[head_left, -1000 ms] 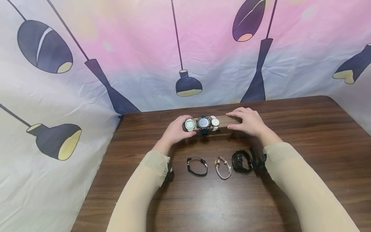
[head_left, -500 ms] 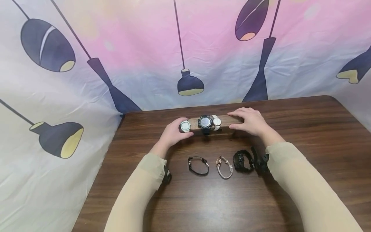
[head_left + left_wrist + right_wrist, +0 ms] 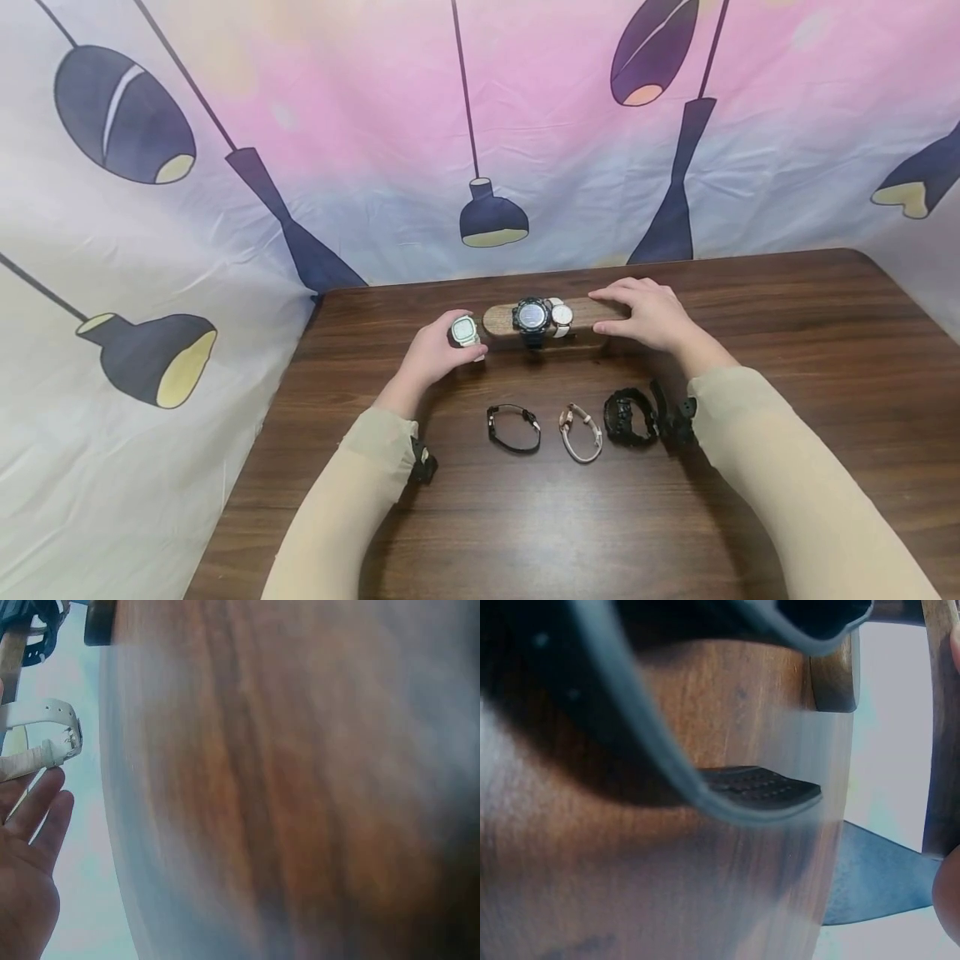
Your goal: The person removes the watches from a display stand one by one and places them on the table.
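Held between thumb and fingers of my left hand (image 3: 429,353) is a pale green digital watch (image 3: 464,330), just off the left end of a wooden watch stand (image 3: 498,320). In the left wrist view its white strap (image 3: 46,711) forms a buckled loop above the fingers. Round the stand's bar sit a chunky black watch (image 3: 532,315) and a white-strapped watch (image 3: 562,315) with a round dial. My right hand (image 3: 651,313) grips the bar's right end, thumb in front and fingers behind. Part of the bar (image 3: 941,735) also shows in the right wrist view.
On the brown table (image 3: 555,533), nearer me, lie a thin black-strapped watch (image 3: 513,450), a slim white-strapped watch (image 3: 582,459) and a bulky black watch (image 3: 619,417) beside my right cuff. A printed cloth (image 3: 360,167) hangs behind the table.
My left hand has slid the pale green watch leftward along the bar and off its left end. The right hand keeps its grip on the stand; the other watches stay put.
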`<state>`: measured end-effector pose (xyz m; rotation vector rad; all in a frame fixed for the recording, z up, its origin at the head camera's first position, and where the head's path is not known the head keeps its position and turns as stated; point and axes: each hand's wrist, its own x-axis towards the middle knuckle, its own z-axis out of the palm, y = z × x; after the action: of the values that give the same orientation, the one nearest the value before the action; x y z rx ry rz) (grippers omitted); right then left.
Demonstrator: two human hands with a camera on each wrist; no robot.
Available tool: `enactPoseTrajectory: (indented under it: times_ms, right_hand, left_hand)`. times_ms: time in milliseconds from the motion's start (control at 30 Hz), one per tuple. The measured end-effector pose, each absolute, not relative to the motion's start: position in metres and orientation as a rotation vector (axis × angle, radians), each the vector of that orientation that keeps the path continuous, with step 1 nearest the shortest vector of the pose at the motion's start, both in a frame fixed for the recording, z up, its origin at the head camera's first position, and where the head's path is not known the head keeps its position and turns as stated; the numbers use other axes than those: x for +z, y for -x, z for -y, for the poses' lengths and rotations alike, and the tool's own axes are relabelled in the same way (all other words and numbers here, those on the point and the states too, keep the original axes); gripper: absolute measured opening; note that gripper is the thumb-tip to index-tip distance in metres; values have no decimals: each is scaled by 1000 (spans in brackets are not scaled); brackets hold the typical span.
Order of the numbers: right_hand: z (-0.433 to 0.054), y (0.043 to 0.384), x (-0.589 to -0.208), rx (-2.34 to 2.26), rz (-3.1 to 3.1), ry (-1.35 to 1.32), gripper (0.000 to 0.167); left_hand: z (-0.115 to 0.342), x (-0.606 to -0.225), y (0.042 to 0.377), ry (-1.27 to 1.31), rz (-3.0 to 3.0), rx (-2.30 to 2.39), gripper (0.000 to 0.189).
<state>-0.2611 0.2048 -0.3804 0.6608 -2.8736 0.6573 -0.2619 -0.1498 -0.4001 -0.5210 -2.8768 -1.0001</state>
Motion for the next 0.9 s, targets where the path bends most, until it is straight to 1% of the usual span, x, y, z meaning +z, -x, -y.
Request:
enactPoseTrajectory:
  times_ms: [600, 900]
  right_hand:
    - [-204, 260, -378, 637, 2907, -647, 58]
    - [-203, 259, -376, 642, 2907, -647, 60]
  left_hand:
    - [162, -405, 246, 526, 2941, -1072, 67]
    - [169, -410, 241, 517, 2929, -1084, 62]
